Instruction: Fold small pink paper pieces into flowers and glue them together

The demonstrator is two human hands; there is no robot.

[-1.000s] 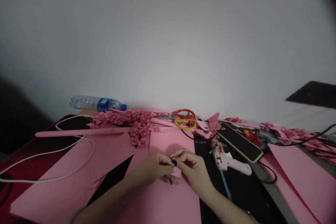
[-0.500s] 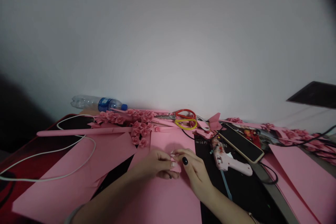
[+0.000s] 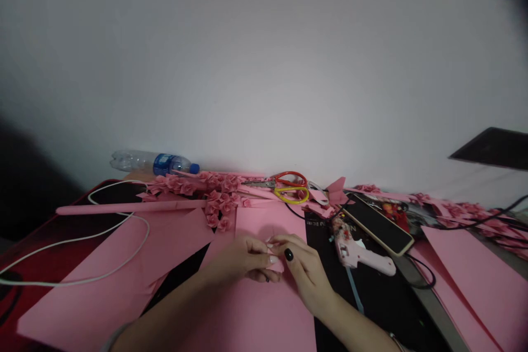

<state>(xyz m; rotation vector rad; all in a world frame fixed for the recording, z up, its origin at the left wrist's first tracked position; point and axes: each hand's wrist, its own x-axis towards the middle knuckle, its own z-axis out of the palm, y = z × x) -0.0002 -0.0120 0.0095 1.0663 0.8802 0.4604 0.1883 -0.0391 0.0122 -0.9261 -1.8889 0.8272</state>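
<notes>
Between my hands is a small piece of pink paper, mostly covered by fingers. My left hand pinches it from the left, thumb on top and fingers curled beneath. From the other side my right hand closes on the paper's upper edge, its dark-nailed thumb bent close by. Below both hands lies a large pink paper sheet. Beyond them sits a cluster of folded pink paper roses.
Scissors with red and yellow handles lie at the back. To the right are a pink glue gun, a phone and more pink sheets. A plastic bottle, a rolled pink paper stick and a white cable are left.
The hands stay nearly in place on the small pink paper. My right thumb has shifted slightly left, and the whole view has drifted a little.
</notes>
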